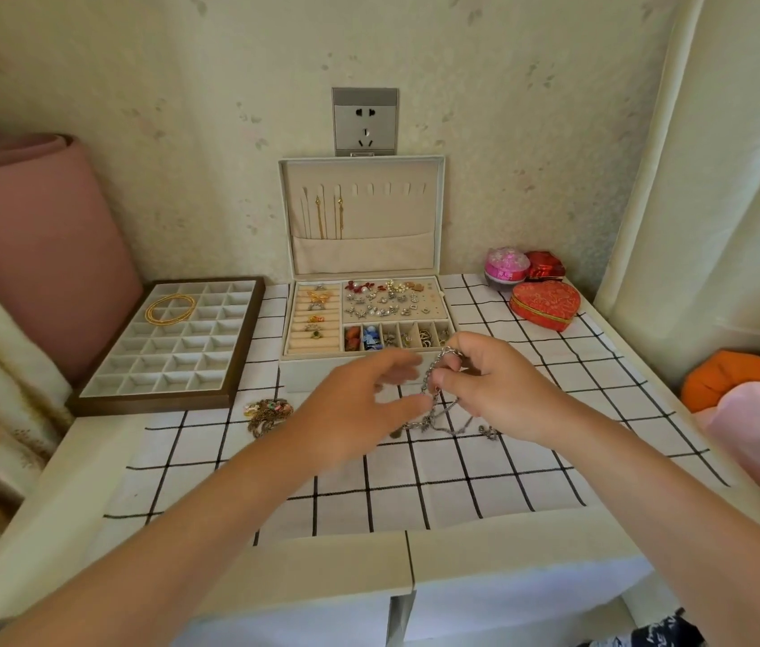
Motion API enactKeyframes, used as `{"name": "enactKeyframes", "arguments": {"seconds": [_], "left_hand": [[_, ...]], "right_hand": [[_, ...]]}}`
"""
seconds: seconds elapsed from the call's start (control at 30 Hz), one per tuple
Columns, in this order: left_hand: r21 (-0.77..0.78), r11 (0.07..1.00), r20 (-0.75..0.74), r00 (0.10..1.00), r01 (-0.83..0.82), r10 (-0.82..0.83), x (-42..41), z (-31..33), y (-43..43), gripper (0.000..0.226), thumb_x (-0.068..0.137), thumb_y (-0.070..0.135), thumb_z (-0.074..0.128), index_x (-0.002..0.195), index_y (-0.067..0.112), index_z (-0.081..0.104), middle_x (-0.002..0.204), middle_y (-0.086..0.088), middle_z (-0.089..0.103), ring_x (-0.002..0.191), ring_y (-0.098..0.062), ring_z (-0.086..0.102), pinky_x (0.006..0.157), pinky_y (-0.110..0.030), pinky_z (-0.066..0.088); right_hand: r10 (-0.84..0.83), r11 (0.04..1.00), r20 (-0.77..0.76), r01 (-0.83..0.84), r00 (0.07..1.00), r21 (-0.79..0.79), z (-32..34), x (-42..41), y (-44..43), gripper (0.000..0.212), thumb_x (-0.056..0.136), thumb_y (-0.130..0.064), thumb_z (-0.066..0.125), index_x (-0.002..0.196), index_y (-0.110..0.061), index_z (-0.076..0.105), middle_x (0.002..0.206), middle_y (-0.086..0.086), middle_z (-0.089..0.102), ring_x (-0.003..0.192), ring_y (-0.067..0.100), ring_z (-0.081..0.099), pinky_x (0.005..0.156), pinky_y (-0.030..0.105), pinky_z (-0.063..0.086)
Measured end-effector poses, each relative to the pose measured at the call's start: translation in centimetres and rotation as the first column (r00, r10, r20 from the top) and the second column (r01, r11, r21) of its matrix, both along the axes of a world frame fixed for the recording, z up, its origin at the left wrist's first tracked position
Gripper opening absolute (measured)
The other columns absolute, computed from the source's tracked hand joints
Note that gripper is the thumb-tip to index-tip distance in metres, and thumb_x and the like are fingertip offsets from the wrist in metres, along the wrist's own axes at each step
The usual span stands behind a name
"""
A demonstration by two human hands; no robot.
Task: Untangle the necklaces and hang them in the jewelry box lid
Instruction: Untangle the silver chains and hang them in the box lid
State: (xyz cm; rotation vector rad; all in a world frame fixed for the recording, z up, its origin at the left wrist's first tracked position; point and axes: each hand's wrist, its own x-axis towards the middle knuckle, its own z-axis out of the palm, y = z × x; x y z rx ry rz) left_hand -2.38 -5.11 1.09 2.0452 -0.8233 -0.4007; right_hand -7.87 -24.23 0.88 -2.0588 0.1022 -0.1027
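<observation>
A tangle of silver chain necklaces [443, 420] hangs from my right hand [485, 380], which pinches a chain near its upper end; the rest trails onto the checked cloth. My left hand [359, 403] is beside the chains with blurred, spread fingers, its thumb close to them; whether it holds a chain I cannot tell. The cream jewelry box [364, 319] stands open behind my hands. Its upright lid [362, 217] carries two gold necklaces [329, 217] on its left hooks. A second bunch of bronze-coloured necklaces [268, 413] lies on the cloth to the left.
A wooden tray with grid compartments [168, 347] holds a gold chain [170, 309] at the left. A red heart-shaped box [546, 303], a pink round box [506, 268] and a small red box [546, 266] sit at the back right. A wall socket [365, 121] is above the lid.
</observation>
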Motion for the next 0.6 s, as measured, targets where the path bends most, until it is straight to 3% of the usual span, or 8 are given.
{"name": "enactKeyframes", "arguments": {"seconds": [0.07, 0.17, 0.23, 0.3, 0.37, 0.43, 0.5, 0.6], "left_hand": [[-0.133, 0.990, -0.145, 0.989, -0.046, 0.027, -0.3, 0.1, -0.9, 0.041, 0.087, 0.024, 0.074, 0.126, 0.027, 0.060, 0.106, 0.011, 0.072, 0.100, 0.000, 0.065, 0.095, -0.026, 0.051], [-0.103, 0.982, -0.195, 0.971, -0.161, 0.139, 0.2, 0.4, -1.1, 0.012, 0.091, 0.015, 0.068, 0.100, 0.021, 0.071, 0.080, -0.003, 0.068, 0.075, -0.010, 0.064, 0.089, -0.039, 0.057], [-0.108, 0.975, -0.337, 0.930, -0.196, 0.150, 0.8, 0.5, -0.9, 0.016, 0.095, 0.008, 0.057, 0.086, 0.014, 0.069, 0.072, -0.006, 0.060, 0.071, -0.012, 0.057, 0.093, -0.042, 0.056], [-0.154, 0.963, -0.476, 0.871, -0.219, 0.121, 1.1, 0.8, -0.7, 0.020, 0.096, 0.004, 0.051, 0.084, 0.010, 0.064, 0.080, -0.004, 0.059, 0.078, -0.015, 0.057, 0.097, -0.041, 0.055], [-0.154, 0.969, -0.417, 0.902, -0.191, 0.112, 1.3, 0.7, -0.7, 0.007, 0.095, 0.013, 0.057, 0.097, 0.012, 0.065, 0.100, -0.002, 0.067, 0.096, -0.015, 0.063, 0.099, -0.037, 0.052], [-0.117, 0.989, -0.337, 0.941, -0.088, 0.044, 1.2, 0.3, -0.7, 0.023, 0.091, 0.022, 0.068, 0.113, 0.022, 0.062, 0.113, 0.003, 0.069, 0.107, -0.011, 0.065, 0.098, -0.035, 0.051], [-0.103, 0.995, -0.339, 0.940, -0.006, -0.030, 0.9, -0.2, -1.0, 0.035, 0.087, 0.018, 0.073, 0.119, 0.024, 0.061, 0.104, 0.001, 0.074, 0.100, -0.012, 0.069, 0.095, -0.035, 0.053], [-0.089, 0.996, -0.261, 0.965, -0.030, 0.006, 0.6, -0.4, -1.4, 0.019, 0.089, 0.018, 0.070, 0.107, 0.024, 0.070, 0.078, 0.000, 0.068, 0.070, -0.011, 0.062, 0.073, -0.026, 0.051]], "right_hand": [[0.026, 0.999, 0.003, -0.026, 1.000, 0.028, 0.0, 0.0, 0.2, 0.036, 0.093, -0.014, 0.061, 0.067, -0.032, 0.044, 0.060, -0.009, 0.044, 0.049, 0.013, 0.034, 0.051, 0.034, 0.029], [0.051, 0.996, 0.015, -0.052, 0.999, 0.072, 0.5, -0.2, 0.4, 0.032, 0.095, -0.008, 0.059, 0.073, -0.023, 0.043, 0.066, -0.002, 0.051, 0.046, 0.003, 0.039, 0.052, 0.029, 0.031], [0.052, 0.996, 0.004, -0.053, 0.999, 0.078, 0.9, -0.4, 0.5, 0.028, 0.097, -0.003, 0.056, 0.076, -0.015, 0.041, 0.073, 0.009, 0.053, 0.044, -0.001, 0.046, 0.051, 0.019, 0.033], [0.057, 0.994, -0.003, -0.056, 0.998, 0.089, 1.0, -0.6, 0.4, 0.027, 0.097, -0.001, 0.054, 0.078, -0.013, 0.041, 0.075, 0.014, 0.050, 0.044, -0.002, 0.047, 0.049, 0.015, 0.034], [0.065, 0.993, -0.008, -0.064, 0.998, 0.096, 1.0, -0.7, 0.4, 0.027, 0.097, 0.000, 0.053, 0.078, -0.013, 0.041, 0.074, 0.013, 0.050, 0.045, -0.001, 0.047, 0.048, 0.015, 0.034], [0.077, 0.992, -0.007, -0.076, 0.997, 0.097, 1.0, -0.7, 0.5, 0.027, 0.097, 0.000, 0.054, 0.078, -0.014, 0.041, 0.072, 0.011, 0.051, 0.046, -0.001, 0.047, 0.049, 0.017, 0.034], [0.087, 0.991, 0.000, -0.087, 0.996, 0.105, 1.1, -0.7, 0.8, 0.027, 0.097, -0.001, 0.054, 0.077, -0.014, 0.040, 0.069, 0.008, 0.055, 0.046, 0.000, 0.046, 0.049, 0.019, 0.034], [0.081, 0.987, 0.001, -0.081, 0.997, 0.142, 1.4, -0.8, 0.9, 0.028, 0.097, 0.000, 0.054, 0.078, -0.014, 0.040, 0.067, 0.007, 0.056, 0.044, 0.005, 0.042, 0.047, 0.021, 0.032]]}}
